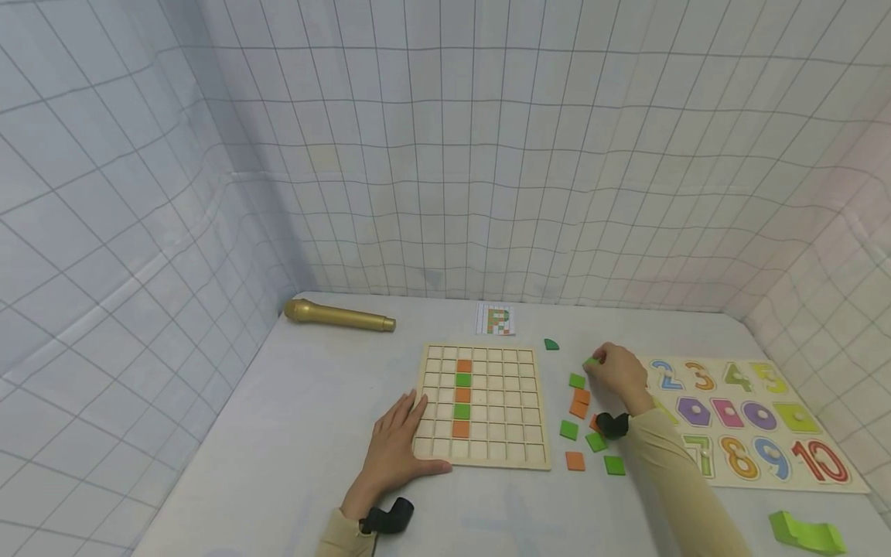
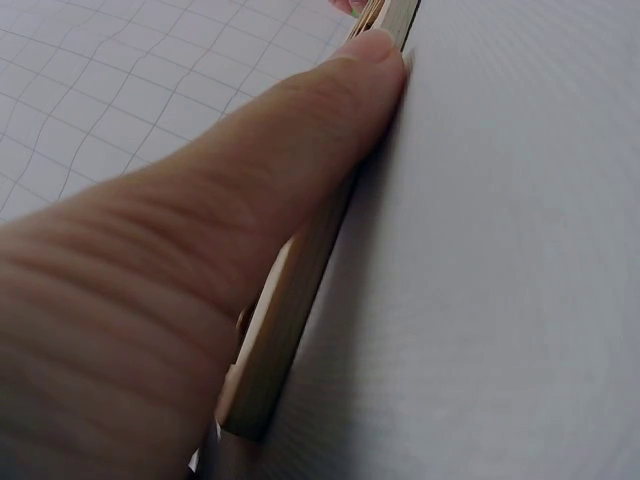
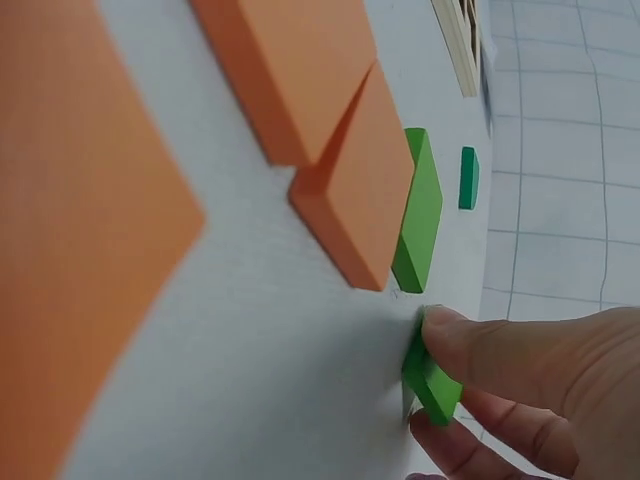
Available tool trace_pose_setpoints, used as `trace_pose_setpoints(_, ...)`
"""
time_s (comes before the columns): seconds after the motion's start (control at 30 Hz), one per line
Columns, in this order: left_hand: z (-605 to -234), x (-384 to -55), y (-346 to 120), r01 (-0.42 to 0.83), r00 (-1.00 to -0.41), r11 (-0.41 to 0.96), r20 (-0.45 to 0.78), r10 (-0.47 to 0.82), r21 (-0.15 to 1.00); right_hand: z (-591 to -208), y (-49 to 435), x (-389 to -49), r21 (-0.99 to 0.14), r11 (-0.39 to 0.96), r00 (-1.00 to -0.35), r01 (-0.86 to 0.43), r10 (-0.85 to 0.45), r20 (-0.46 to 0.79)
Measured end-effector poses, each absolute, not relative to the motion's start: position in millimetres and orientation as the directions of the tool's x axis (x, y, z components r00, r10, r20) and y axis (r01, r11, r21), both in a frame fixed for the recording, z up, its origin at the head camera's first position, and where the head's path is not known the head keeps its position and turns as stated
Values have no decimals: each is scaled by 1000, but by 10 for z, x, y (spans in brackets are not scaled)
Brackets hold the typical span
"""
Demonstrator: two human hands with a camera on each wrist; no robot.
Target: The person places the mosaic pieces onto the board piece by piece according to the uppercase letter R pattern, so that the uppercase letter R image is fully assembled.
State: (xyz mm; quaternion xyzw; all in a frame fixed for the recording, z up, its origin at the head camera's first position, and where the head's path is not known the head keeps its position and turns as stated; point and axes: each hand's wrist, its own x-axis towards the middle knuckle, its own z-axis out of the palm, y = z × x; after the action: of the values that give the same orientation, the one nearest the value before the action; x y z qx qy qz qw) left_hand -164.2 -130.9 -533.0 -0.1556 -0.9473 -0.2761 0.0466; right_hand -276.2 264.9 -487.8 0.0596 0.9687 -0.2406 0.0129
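Note:
My left hand (image 1: pixel 394 449) lies along the lower left corner of a wooden grid board (image 1: pixel 510 463); its fingers are straight at the left edge and the thumb rests against the near edge. In the left wrist view the thumb (image 2: pixel 300 130) presses along the board's side. One column of the grid holds orange and green square tiles in turn, such as a green tile (image 1: pixel 462 380). To the right of the board, my right hand (image 1: pixel 622 374) pinches a green square tile (image 3: pixel 432 380) between thumb and fingers, tilted, close over the table.
Loose orange tiles (image 1: pixel 575 461) and green tiles (image 1: pixel 615 465) lie right of the board. Beyond them sits a number puzzle board (image 1: pixel 780 480). A pattern card (image 1: pixel 496 319), a dark green quarter-round piece (image 1: pixel 551 344) and a gold microphone (image 1: pixel 341 316) lie farther back; a green block (image 1: pixel 807 534) sits front right.

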Motion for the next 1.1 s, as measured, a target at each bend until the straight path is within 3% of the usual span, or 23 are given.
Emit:
trace_pose_setpoints(0.6, -5335, -1645, -1320, 326, -945, 799, 181, 272, 505, -4886, 2553, -2647, -529, 848, -989, -8, 73, 131)
trace_pose_setpoints(0.8, -5351, -1651, -1323, 339, -941, 795, 199, 275, 503, -4864, 2390, -2565, -564, 803, -960, -193, -37, 277)
trace_pose_setpoints(1.1, -5344, -1652, -1309, 347, -938, 788, 203, 282, 509, -4859, 2014, -2417, -523, 714, -861, -465, -228, 455)
